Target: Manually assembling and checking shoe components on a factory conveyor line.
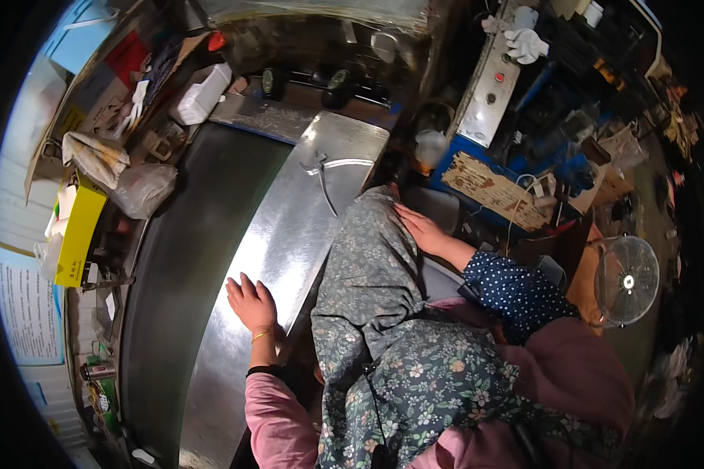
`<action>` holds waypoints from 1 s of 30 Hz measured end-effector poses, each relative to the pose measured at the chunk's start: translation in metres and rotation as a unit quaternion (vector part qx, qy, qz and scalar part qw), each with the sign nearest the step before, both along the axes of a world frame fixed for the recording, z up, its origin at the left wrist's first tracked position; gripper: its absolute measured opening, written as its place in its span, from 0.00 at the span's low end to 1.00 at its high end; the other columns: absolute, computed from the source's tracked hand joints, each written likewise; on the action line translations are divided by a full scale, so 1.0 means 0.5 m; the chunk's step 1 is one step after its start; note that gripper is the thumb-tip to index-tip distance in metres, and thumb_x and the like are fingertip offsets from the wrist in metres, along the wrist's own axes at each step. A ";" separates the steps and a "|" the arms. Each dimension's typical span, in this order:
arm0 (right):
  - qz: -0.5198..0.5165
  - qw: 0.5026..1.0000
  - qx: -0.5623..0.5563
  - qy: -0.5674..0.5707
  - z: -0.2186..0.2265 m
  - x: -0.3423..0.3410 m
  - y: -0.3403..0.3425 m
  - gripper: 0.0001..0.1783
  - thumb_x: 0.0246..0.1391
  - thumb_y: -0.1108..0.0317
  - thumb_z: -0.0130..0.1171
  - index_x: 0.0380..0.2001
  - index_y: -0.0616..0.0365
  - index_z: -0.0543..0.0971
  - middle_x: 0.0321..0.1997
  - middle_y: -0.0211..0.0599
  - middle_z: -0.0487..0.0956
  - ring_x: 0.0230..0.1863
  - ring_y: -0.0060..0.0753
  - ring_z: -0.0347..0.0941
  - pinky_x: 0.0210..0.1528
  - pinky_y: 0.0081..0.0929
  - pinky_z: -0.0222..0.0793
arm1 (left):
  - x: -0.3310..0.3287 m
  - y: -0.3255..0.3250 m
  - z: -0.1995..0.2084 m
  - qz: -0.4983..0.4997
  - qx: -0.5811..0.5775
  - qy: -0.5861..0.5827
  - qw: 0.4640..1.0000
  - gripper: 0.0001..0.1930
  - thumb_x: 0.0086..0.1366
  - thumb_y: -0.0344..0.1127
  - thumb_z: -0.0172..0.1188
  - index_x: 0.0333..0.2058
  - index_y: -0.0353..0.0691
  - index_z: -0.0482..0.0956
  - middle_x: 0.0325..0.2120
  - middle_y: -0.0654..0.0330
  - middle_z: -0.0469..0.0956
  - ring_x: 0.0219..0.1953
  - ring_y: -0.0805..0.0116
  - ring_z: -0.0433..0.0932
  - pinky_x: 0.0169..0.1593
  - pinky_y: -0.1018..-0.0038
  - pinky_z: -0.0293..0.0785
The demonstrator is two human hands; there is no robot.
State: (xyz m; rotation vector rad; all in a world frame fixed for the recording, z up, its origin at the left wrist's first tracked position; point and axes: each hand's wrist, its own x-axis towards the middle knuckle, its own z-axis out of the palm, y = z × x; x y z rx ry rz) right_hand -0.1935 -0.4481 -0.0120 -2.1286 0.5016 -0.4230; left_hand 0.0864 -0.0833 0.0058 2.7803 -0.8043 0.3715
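My left hand [252, 303] rests palm down on a shiny metal tabletop [289, 203], fingers apart and nothing under them that I can see. A gold bracelet circles that wrist. On the right, my right hand [424, 228] lies flat on the floral apron [375, 258] over my leg, fingers stretched out and holding nothing. Farther up the metal top, out of reach of both fingertips, is a small grey metal hand tool [321, 178] with thin curved arms; its exact kind is unclear.
Beside the metal top runs a dark belt-like surface [199, 211]. At left are a yellow box [80, 230], a plastic bag [145, 190], a cloth [95, 156] and a white foam box [202, 94]. A control panel [489, 98] and a round fan [627, 281] stand at right.
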 end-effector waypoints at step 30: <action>-0.028 0.965 0.250 -0.074 0.136 0.103 0.021 0.07 0.57 0.67 0.65 0.35 0.59 0.82 0.32 0.28 0.83 0.35 0.20 0.78 0.48 0.26 0.69 | -0.305 -0.388 0.172 -0.338 -0.158 0.116 0.920 0.39 0.58 0.45 0.66 0.63 0.29 0.64 0.64 0.41 0.65 0.66 0.41 0.62 0.68 0.54 0.57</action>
